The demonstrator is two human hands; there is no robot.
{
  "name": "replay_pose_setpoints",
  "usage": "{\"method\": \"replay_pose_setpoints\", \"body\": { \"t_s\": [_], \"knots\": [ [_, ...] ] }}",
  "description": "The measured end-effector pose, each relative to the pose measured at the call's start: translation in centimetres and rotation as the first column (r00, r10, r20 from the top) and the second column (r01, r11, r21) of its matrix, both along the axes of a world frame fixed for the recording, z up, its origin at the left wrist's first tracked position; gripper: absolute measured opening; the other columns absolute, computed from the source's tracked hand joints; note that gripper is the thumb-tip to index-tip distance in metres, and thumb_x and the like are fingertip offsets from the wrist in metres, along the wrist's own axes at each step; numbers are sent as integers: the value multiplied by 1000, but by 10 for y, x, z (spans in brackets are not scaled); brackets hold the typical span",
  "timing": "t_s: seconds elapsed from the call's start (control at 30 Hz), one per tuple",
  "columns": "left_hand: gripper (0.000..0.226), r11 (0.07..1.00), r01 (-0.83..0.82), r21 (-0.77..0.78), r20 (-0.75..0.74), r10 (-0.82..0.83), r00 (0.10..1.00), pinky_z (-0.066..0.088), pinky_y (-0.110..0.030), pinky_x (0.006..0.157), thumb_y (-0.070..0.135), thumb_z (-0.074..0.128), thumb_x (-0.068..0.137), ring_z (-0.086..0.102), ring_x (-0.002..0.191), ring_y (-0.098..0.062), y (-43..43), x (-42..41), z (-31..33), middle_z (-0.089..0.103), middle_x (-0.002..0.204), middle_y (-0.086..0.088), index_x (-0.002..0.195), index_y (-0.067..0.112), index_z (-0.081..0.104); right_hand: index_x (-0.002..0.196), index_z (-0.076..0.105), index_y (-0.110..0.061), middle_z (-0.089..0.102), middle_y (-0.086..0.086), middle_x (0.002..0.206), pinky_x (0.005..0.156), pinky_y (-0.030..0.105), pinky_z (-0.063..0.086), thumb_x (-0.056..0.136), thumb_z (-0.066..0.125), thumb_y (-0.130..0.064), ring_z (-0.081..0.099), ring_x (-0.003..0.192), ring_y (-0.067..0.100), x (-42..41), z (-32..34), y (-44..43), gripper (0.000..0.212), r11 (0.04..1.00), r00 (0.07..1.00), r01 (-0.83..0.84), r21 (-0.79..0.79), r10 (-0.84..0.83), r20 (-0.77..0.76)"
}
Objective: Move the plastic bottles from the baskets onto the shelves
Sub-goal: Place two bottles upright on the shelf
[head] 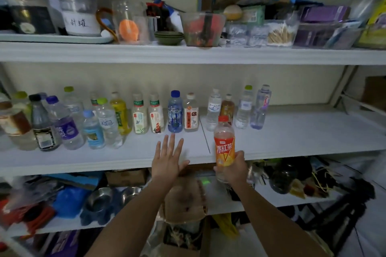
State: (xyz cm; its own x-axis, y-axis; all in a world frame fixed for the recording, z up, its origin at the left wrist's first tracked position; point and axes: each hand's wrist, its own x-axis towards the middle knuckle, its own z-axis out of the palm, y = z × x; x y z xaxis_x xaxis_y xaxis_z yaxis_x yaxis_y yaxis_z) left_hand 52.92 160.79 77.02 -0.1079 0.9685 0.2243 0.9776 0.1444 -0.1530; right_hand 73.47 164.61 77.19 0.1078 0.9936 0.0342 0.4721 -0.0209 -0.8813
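My right hand (234, 168) grips the lower part of an upright plastic bottle (224, 142) with a red cap and an orange label, held at the front edge of the white middle shelf (302, 137). My left hand (168, 158) is flat with straight, spread fingers above the shelf's front edge, holding nothing. Several plastic bottles stand along the back of that shelf, among them a blue-capped bottle (175, 111) just beyond my left fingertips and a clear bottle with a purple tint (260, 107) at the right end of the row. No basket is clearly in view.
The top shelf (188, 53) is crowded with jars, bowls and boxes. The lower shelf (225, 198) holds metal bowls, bags and clutter. A brown sack (184, 200) and a cardboard box (183, 244) sit below my arms. The middle shelf's right part is bare.
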Motion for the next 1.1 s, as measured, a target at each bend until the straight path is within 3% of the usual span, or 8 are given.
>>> {"method": "replay_pose_setpoints", "body": {
  "t_s": [0.2,0.3,0.4,0.5,0.57,0.67,0.8,1.1],
  "knots": [
    [70,990,-140,34,-3,140,990,-15,-45,116,64,2,94,-30,138,-26,-13,-99,-12,-35,149,-10,147,25,-24,112,38,-12,56,9,117,94,43,46,67,86,-20,56,112,32,-100,3,26,66,994,996,-87,-68,86,-26],
    [84,972,-228,58,26,227,974,-14,-43,114,66,-20,84,-7,144,-27,-28,-154,-14,-12,156,-12,153,25,4,109,36,-16,56,8,117,95,42,46,68,85,-20,56,110,31,-166,0,26,64,988,989,-128,-86,120,-91],
    [98,965,-263,4,-23,263,965,-26,-41,107,64,-41,70,-15,141,-26,-45,-212,-22,-16,154,-11,151,25,-2,106,37,-18,57,8,110,92,48,50,65,85,-15,58,101,29,-230,-6,25,63,983,969,-151,-109,125,-214],
    [90,943,-327,-68,70,331,941,-11,-43,114,63,-19,88,15,142,-28,-57,-258,-16,15,155,-15,148,21,32,116,39,-13,56,9,116,95,47,48,65,85,-11,57,107,31,-284,-11,25,68,980,957,-156,-120,120,-263],
    [90,934,-339,-116,71,348,935,-9,-43,114,65,-20,86,14,143,-29,-63,-287,-25,13,156,-15,150,22,27,123,39,-12,56,10,120,97,46,47,64,86,-12,56,110,31,-311,-16,27,76,984,960,-139,-110,107,-260],
    [82,939,-302,-163,135,324,936,3,-44,114,63,-3,94,31,136,-30,-69,-315,-41,38,148,-17,139,18,48,125,37,-13,56,10,122,95,46,49,62,87,-17,57,110,32,-337,-27,30,80,990,973,-92,-107,67,-223],
    [79,939,-292,-184,118,316,941,2,-44,114,64,-7,93,27,139,-30,-73,-343,-58,36,150,-14,143,22,38,123,34,-14,55,11,122,90,44,48,68,84,-19,56,110,32,-352,-38,30,75,986,984,-62,-156,34,-176],
    [78,950,-221,-221,185,263,947,5,-44,113,60,0,97,47,130,-35,-53,-365,-69,46,144,-17,140,18,48,125,25,-13,52,12,118,85,46,52,74,77,-9,57,102,30,-363,-55,56,73,983,979,-168,-75,157,-131]
  ]
}}
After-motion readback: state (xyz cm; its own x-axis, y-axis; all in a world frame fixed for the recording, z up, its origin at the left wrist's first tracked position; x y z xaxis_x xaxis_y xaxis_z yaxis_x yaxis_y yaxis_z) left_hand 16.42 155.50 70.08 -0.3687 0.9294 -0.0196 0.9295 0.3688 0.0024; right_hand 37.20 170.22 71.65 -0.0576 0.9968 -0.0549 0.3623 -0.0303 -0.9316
